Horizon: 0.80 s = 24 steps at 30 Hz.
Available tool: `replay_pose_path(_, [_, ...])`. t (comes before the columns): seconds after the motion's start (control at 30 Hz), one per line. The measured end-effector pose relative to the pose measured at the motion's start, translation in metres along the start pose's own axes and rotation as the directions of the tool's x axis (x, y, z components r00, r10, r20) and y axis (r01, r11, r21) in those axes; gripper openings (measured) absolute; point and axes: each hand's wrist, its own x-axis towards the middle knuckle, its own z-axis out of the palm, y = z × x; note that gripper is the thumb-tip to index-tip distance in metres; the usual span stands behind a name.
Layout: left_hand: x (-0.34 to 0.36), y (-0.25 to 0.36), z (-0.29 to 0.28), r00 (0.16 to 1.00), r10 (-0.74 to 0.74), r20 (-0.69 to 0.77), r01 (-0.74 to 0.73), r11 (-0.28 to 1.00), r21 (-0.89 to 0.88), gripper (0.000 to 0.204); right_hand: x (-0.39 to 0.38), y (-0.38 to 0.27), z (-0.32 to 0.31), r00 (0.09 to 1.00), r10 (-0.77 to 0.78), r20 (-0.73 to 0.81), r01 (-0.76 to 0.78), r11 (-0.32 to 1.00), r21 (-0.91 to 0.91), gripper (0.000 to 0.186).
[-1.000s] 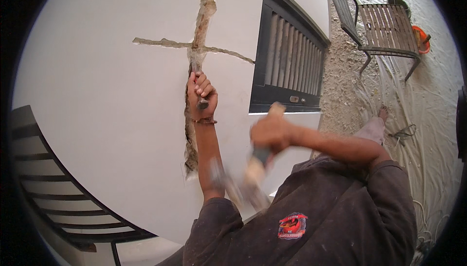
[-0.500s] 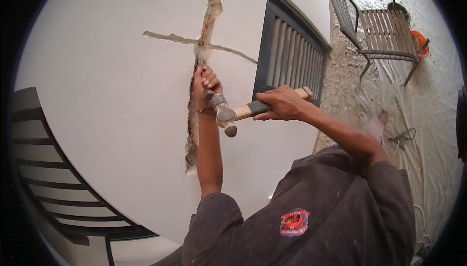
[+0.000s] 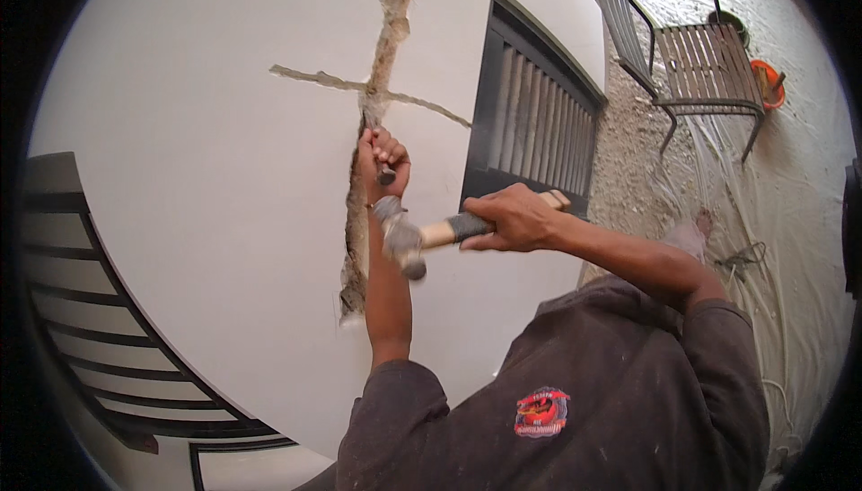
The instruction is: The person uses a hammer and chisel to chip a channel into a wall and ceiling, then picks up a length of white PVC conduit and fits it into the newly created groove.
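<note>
My left hand [image 3: 384,161] is wrapped round a chisel [image 3: 386,174], whose round struck end sticks out below my fist. Its working end lies near the crossing of the grooves, mostly hidden by my fingers. A rough vertical groove [image 3: 389,47] is cut into the white wall [image 3: 206,150], with a thinner groove [image 3: 328,80] crossing it. In my right hand [image 3: 516,217] is a ball-peen hammer [image 3: 402,241] with a wooden handle and a dark grip wrap. The hammer's head, slightly blurred, hangs just below the chisel's end, apart from it, over my left wrist.
A dark-framed louvred panel [image 3: 537,105] is set in the wall to the right. Beyond stand a slatted metal chair [image 3: 709,60] and an orange bucket [image 3: 769,84]. Plastic sheeting [image 3: 799,186] and rubble [image 3: 637,132] cover the floor. Dark railings [image 3: 94,293] are at the left.
The hammer has drawn back, down and slightly left, away from the chisel, leaving the chisel's end in plain view. My left hand keeps its place on the chisel.
</note>
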Motion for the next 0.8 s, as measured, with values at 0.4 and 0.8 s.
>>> replay_pose_path(0.4, [0.001,0.009,-0.011,0.995,-0.077,0.063,0.084,0.989,-0.120,0.020,0.012,-0.002,0.000,1.000,-0.024,-0.019,0.023,0.997,-0.073,0.052])
replay_pose_path(0.8, [-0.004,0.021,-0.007,0.993,-0.110,0.049,0.111,0.994,-0.023,0.019,0.015,-0.009,-0.004,0.993,0.049,0.110,-0.044,0.998,-0.040,0.047])
